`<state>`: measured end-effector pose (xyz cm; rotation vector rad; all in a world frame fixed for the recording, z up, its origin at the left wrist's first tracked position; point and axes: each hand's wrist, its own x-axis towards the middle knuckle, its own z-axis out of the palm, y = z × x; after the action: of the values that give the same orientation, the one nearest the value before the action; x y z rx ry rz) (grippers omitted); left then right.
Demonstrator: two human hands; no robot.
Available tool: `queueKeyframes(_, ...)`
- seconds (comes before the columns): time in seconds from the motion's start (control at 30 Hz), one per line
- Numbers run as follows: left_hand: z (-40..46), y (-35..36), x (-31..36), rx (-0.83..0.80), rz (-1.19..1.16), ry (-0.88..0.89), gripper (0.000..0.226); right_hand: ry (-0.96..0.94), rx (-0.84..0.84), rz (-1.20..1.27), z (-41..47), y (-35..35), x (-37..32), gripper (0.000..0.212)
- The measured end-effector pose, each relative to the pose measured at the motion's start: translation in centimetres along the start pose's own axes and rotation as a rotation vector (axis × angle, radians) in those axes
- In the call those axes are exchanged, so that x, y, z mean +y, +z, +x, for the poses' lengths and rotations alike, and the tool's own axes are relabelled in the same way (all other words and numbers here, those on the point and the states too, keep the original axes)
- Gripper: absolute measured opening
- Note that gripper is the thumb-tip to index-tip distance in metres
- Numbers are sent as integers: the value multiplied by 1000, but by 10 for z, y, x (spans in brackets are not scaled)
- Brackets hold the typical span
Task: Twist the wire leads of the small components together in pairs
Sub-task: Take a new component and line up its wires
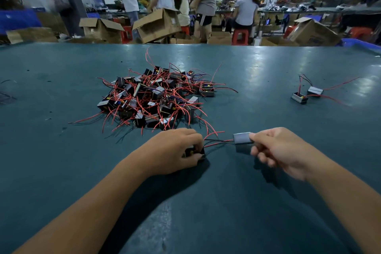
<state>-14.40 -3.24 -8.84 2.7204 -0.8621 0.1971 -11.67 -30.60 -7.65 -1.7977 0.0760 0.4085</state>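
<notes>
On the tabletop [226, 202], the left hand [175, 150] is gripping a black component [203, 153] against the surface. Just to its right, the right hand [282, 150] is pinching a grey component [242, 137] slightly above the tabletop, red and black leads [218, 142] running between them. The pile [156, 99] is lying just beyond the hands.

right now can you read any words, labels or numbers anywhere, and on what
None can be read.
Tilted cardboard box: a pale label with dark marks on its side, too blurred to read.
Cardboard box at far right: dark print on its side, too blurred.
Component in the right hand: its grey face shows no text.
</notes>
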Motion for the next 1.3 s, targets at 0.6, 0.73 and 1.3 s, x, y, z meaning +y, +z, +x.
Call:
queueKeyframes(0.6, 0, 2, -3, 82, 69, -51, 29, -459, 36, -826, -19, -42, 14, 20)
queueKeyframes(0.73, 1, 3, -2, 108, 29, -77, 26, -530, 99, -915, -20, -40, 17, 18)
queueKeyframes(1.3, 3, 6, 2, 153, -48, -143, 12, -68, 91, 911, -33, 32, -22, 9)
